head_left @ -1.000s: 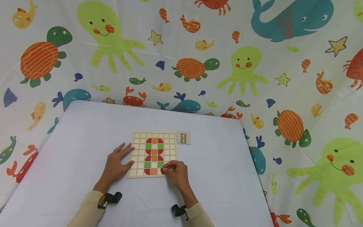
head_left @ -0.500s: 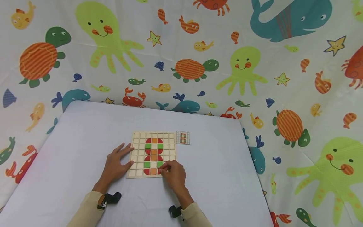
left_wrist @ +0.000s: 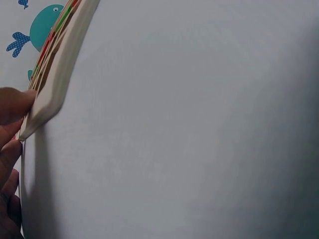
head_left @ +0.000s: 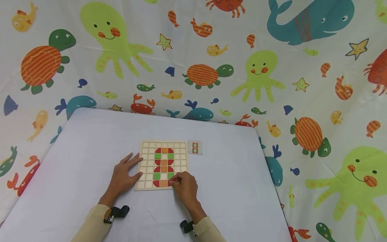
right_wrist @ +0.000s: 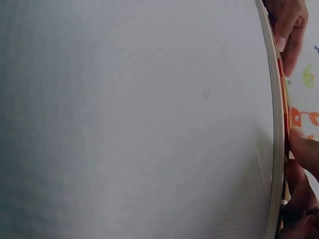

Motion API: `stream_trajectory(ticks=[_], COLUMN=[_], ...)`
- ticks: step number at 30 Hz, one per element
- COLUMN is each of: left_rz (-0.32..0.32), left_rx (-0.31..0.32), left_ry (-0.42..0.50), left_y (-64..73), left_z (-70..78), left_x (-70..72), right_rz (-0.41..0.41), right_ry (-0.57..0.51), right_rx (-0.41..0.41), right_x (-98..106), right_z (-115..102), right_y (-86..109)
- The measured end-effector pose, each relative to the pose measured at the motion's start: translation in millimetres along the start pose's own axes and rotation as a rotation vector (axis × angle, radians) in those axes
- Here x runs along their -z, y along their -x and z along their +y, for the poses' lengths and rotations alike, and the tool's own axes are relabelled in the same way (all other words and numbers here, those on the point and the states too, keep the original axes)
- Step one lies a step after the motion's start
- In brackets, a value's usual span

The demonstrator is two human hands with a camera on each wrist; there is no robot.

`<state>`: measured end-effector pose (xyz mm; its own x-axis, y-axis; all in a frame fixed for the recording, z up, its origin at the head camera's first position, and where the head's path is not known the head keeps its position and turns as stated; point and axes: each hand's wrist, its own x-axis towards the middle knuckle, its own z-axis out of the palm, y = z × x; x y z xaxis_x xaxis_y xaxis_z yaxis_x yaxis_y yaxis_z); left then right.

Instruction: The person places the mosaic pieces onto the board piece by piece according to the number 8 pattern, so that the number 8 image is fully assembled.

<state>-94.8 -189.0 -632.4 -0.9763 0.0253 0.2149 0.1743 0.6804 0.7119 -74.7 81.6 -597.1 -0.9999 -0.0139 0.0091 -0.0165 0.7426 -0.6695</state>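
Observation:
A square wooden grid board (head_left: 145, 162) lies on the table, with red, green and orange tiles forming a figure-eight shape. At the shape's bottom right corner, my right hand (head_left: 186, 188) pinches a red tile (head_left: 169, 183) between thumb and forefinger, down in its cell. The fingers partly cover this tile; its edge and the thumb on it appear in the right wrist view. My left hand (head_left: 122, 173) has its fingers spread, thumb and fingertips touching the board's left edge. The left wrist view catches the board's edge beside that thumb (left_wrist: 17, 104).
A small pattern card (head_left: 195, 147) printed with a similar coloured figure lies at the board's upper right corner. White cloth covers the table (head_left: 235, 174). Behind the table hangs a curtain (head_left: 178, 33) printed with sea animals.
My right hand has shifted slightly left with the red tile, bringing it from the cell's right side into the bottom right corner of the figure. The left hand stays at the board's edge.

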Motion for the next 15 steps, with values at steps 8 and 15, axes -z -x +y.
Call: stream_trajectory(ticks=[8, 15], left_rz=[-0.009, -0.027], left_rx=[0.005, 0.028], left_ry=[-0.002, -0.015], left_y=[-0.2, -0.5], left_z=[-0.9, 5.8], left_x=[0.0, 5.1], right_rz=[0.010, 0.052], right_ry=[-0.094, 0.034], right_rx=[0.004, 0.028], right_x=[11, 33], right_z=[6, 19], right_y=[-0.4, -7.4])
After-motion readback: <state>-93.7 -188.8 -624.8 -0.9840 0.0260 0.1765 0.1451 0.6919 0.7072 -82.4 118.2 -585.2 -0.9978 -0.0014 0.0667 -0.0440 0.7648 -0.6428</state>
